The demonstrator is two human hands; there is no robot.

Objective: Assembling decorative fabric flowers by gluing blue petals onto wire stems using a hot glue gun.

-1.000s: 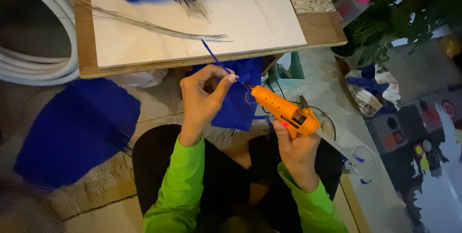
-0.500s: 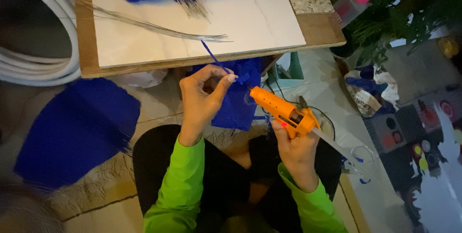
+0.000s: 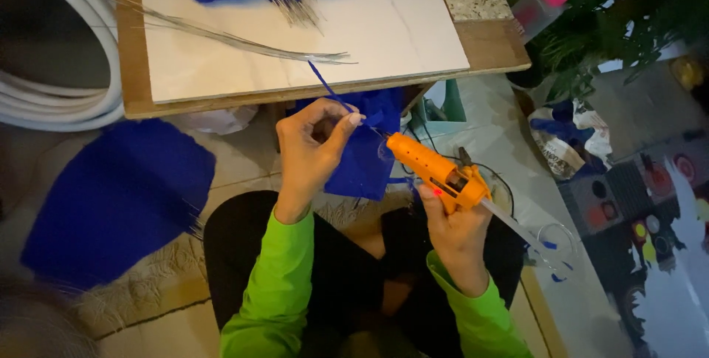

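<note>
Head view, the only one. Left hand (image 3: 314,147) has fingers pinched together on a thin blue strip (image 3: 325,86), which rises up-left from the fingertips (image 3: 353,118) toward the near edge of the board (image 3: 458,62), its long axis diagonal. Right hand (image 3: 454,229) has fingers clamped around the grip of an orange glue gun (image 3: 436,172); a clear glue stick pokes out the back toward lower right. The gun's long axis runs lower-right to upper-left, nozzle aimed at the left fingertips, just beside them; I can't tell whether tip and strip touch, the spot is small and dim. Left hand is the nearer one to the strip; the gun comes at it from the right.

Behind both hands hangs a blue fabric piece (image 3: 365,158), below the board's near edge. A bundle of thin wires (image 3: 244,40) lies across the board, ends near its middle. More blue fabric sits at the board's far edge. Large blue sheet (image 3: 122,199) lies on the floor at left, white coiled tubing (image 3: 66,99) beyond the board's left edge.
</note>
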